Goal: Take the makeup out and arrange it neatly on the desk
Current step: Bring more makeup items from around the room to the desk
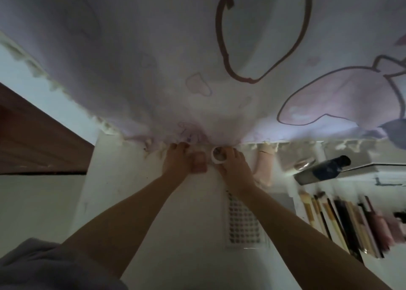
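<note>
Left hand (180, 160): centre of frame at the desk's far edge, fingers curled around a small pinkish container (199, 162); what kind cannot be told.
Right hand (230, 166): just beside it, thumb and fingers closed on a small round white jar (218, 156), its open mouth facing the camera.
Handling: jar likely light, rigid, smooth; best held around its side wall, kept level.
Desk (186, 234): white; brushes and pencils (342, 221) lined up at lower right.
Curtain (153, 59): pale printed fabric, upper frame.
</note>
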Demonstrator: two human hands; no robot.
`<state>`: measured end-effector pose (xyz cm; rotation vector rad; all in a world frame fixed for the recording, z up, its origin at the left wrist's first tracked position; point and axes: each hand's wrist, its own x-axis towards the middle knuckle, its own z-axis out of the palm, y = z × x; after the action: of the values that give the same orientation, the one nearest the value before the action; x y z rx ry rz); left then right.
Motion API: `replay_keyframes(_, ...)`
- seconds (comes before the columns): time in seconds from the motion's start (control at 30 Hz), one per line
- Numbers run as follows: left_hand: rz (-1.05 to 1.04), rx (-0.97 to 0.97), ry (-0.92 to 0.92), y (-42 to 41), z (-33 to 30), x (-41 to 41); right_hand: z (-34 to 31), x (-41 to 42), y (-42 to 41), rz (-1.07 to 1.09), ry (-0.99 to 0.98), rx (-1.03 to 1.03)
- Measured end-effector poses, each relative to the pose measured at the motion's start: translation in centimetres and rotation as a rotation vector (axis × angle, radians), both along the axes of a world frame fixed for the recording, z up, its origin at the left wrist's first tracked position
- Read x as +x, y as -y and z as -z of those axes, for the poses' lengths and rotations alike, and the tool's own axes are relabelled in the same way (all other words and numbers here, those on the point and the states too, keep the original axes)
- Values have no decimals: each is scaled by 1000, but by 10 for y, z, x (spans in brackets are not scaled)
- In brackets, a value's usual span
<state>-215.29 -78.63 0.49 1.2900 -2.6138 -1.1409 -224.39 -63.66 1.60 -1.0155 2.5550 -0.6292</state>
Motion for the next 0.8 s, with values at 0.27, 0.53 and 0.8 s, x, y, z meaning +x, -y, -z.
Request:
replay_keyframes(0.27,376,-410,111,-15,27,78,-4,-20,-34,80,-118,169)
replay_keyframes(0.53,432,-498,144,-21,38,84,-3,-17,-27,-2,-169,321)
replay_keyframes(0.8,524,-485,265,-8,17,75,-36,-4,-41,31,-188,316)
